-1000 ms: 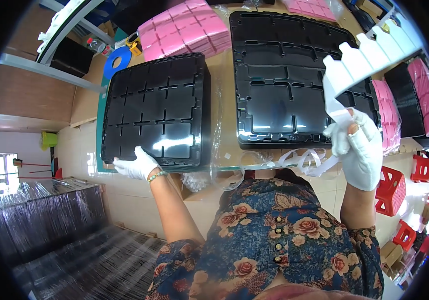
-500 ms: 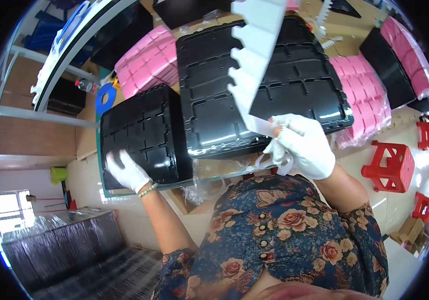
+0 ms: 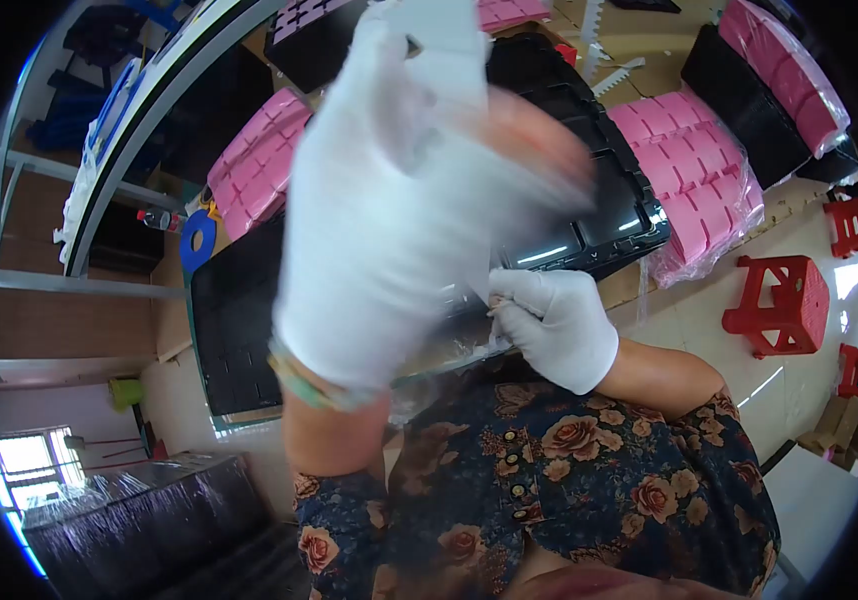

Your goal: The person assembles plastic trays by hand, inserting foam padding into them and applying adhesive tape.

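My left hand [image 3: 369,230], in a white glove with bare fingertips, is raised close to the camera over the black trays. Its fingers are smeared by motion but look wrapped round a white strip [image 3: 446,50], which has a notched edge in the earlier frame. My right hand [image 3: 564,325], gloved too, is closed in a pinch at the strip's lower end, near my body. Beneath lie a large black moulded plastic tray [image 3: 629,190] and, at the left, a second black tray [image 3: 234,345]. My left hand hides much of both.
Pink slotted foam pieces [image 3: 684,165] in clear plastic lie right of the large tray; more pink foam [image 3: 259,160] lies at the left. White notched strips [image 3: 617,77] lie at the back. A blue ring [image 3: 198,240] is beside the left tray. Red stools [image 3: 779,305] stand at the right.
My left hand has risen from the left tray, up and right to the strip. My right hand has moved slightly down and left, keeping its pinch. The whole view has shifted a little.
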`<state>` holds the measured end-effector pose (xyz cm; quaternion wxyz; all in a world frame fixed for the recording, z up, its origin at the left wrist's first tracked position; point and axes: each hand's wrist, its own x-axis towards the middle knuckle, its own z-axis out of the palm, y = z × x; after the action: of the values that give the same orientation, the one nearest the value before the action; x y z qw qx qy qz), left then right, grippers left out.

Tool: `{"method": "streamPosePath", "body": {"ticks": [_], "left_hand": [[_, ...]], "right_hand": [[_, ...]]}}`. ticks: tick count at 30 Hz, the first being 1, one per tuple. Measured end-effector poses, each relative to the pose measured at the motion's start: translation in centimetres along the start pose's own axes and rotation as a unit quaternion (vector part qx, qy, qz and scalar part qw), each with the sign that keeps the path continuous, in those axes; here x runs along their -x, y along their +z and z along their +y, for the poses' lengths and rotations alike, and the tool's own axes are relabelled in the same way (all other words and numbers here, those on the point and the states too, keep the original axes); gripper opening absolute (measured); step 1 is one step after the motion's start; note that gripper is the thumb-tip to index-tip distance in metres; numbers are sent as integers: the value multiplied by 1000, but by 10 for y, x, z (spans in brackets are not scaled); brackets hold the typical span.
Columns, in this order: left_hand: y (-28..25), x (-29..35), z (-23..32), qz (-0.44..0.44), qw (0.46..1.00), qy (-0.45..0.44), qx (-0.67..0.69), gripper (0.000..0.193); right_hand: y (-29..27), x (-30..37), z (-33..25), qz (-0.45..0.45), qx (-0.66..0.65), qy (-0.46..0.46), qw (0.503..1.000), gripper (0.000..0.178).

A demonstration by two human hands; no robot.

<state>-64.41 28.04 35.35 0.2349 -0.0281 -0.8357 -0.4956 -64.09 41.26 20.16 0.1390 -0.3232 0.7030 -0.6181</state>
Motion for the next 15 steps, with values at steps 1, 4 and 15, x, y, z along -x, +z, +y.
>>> {"method": "streamPosePath", "body": {"ticks": [1,4,15], "left_hand": [[-1,-10,1,-39,981,-121,145,150],[-28,-29,-74,-342,842,43,416,114],[1,-18,-41,-87,821,17,564,103]], "right_hand": [[-3,0,-5,0,-2,-1,1000,11],[-4,-1,-8,-156,-278,260,911,18],[-10,6,8,-32,-326,252,911,22]]}}
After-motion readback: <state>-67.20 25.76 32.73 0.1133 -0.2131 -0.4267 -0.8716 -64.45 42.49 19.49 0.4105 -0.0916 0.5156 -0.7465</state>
